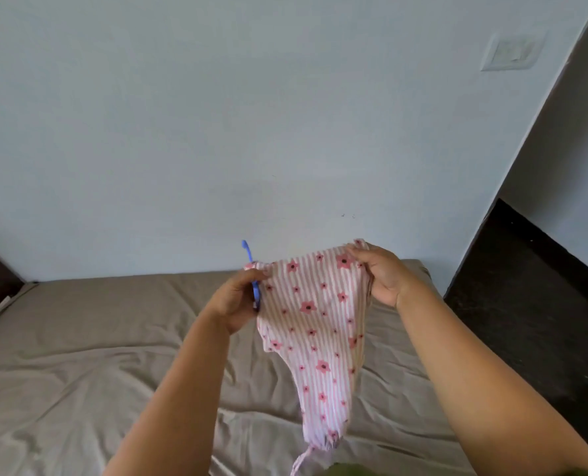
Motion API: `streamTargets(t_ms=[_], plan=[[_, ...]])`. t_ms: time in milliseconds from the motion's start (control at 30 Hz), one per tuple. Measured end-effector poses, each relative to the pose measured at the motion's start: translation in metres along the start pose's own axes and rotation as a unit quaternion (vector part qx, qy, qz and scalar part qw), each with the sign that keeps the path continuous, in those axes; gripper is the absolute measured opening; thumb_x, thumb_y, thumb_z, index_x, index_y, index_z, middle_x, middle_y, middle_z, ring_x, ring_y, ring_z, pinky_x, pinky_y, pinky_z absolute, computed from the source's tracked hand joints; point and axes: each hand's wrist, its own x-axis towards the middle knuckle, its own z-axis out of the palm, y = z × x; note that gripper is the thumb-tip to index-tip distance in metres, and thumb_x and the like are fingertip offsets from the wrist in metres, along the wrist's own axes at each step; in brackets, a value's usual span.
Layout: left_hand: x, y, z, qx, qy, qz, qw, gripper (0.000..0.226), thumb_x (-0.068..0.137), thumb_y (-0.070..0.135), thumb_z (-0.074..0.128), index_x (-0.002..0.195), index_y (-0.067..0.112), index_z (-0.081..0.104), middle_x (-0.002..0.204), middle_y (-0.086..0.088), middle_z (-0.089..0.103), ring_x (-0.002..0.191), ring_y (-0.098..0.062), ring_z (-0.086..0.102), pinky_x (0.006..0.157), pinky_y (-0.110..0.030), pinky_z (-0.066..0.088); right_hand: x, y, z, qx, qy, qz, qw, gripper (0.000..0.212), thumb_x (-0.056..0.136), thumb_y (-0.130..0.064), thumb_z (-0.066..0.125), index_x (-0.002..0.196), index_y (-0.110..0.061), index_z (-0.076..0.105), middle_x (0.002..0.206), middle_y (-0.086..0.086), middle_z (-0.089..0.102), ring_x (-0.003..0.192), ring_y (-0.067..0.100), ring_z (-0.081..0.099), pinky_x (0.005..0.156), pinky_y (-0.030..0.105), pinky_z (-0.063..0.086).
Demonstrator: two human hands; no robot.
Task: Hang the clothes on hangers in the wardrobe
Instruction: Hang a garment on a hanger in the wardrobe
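I've got the pink striped garment (315,324) w/ the flower print up in the air over the bed (80,338), its top edge stretched between both my hands, the rest drooping to a thin tie that dangles just above the sheet. My left hand (234,298), at the garment's left corner, is curled round that corner and the blue hanger (253,280) together; the hanger's hook sticks up past the garment's top edge, the rest of it is hidden behind cloth and palm, so I can't tell if either arm is inside the garment yet. My right hand (380,273), at the garment's right corner, pinches the top edge, thumb in front, fingers bunched behind the fabric.

Beyond the garment: pale wall (285,115) behind it, a switch plate (512,51) high to the garment's right, dark floor (533,304) off to its right. No wardrobe in view.

Risks, as I judge it: I reckon I'm mid-threading, and the fabric looks thin and stretchy, so tugging it over a hanger arm could pull the opening out of shape. Holding cloth + hanger in one hand means either could slip and drop onto the bed. The loose tie could snag.

No brand, label or readable writing anywhere.
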Motion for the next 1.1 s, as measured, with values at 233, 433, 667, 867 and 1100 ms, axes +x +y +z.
streamTargets(t_ms=[233,433,667,867,1100], plan=[[-0.010,0.044,0.006,0.223,0.201,0.081,0.950,0.017,0.080,0.008,0.064,0.085,0.023,0.058,0.067,-0.001,0.057,0.057,-0.013,0.051,0.056,-0.023,0.037,0.005,-0.009,0.001,-0.305,0.177,-0.055,0.934,0.054,0.081,-0.016,0.076,0.119,-0.019,0.039,0.116,0.008,0.054,0.104,0.021,0.055,0.090,0.034,0.045],[-0.023,0.059,0.003,0.229,0.106,0.166,0.953,0.044,0.067,0.003,0.074,0.103,0.027,0.070,0.075,-0.005,0.054,0.069,-0.018,0.051,0.061,-0.025,0.041,0.011,-0.010,0.011,-0.463,0.030,-0.120,0.878,0.061,0.066,-0.025,0.087,0.122,-0.029,0.063,0.117,-0.003,0.060,0.105,0.010,0.056,0.091,0.023,0.046],[-0.030,0.058,0.010,0.466,0.209,0.298,0.807,0.032,0.071,0.000,0.070,0.092,0.024,0.072,0.078,-0.004,0.065,0.064,-0.013,0.054,0.061,-0.030,0.050,0.027,-0.012,0.034,-0.612,0.112,-0.229,0.749,0.030,0.061,-0.031,0.089,0.084,-0.015,0.077,0.075,-0.002,0.069,0.082,0.016,0.065,0.066,0.021,0.037],[-0.032,0.066,0.001,0.318,0.148,0.227,0.909,0.022,0.086,0.006,0.053,0.091,0.023,0.067,0.073,-0.011,0.045,0.060,-0.015,0.043,0.060,-0.029,0.041,0.033,-0.014,0.041,-0.408,0.136,-0.124,0.894,0.035,0.080,-0.039,0.075,0.084,-0.005,0.073,0.080,0.004,0.069,0.075,0.013,0.060,0.076,0.031,0.049],[-0.030,0.049,-0.007,0.294,0.064,0.200,0.933,0.055,0.071,-0.011,0.076,0.104,0.016,0.042,0.082,-0.008,0.046,0.067,-0.014,0.052,0.059,-0.026,0.051,0.028,-0.020,0.040,-0.297,0.079,-0.098,0.947,0.024,0.079,-0.018,0.077,0.100,-0.008,0.071,0.087,-0.003,0.070,0.082,0.008,0.062,0.066,0.018,0.044]])
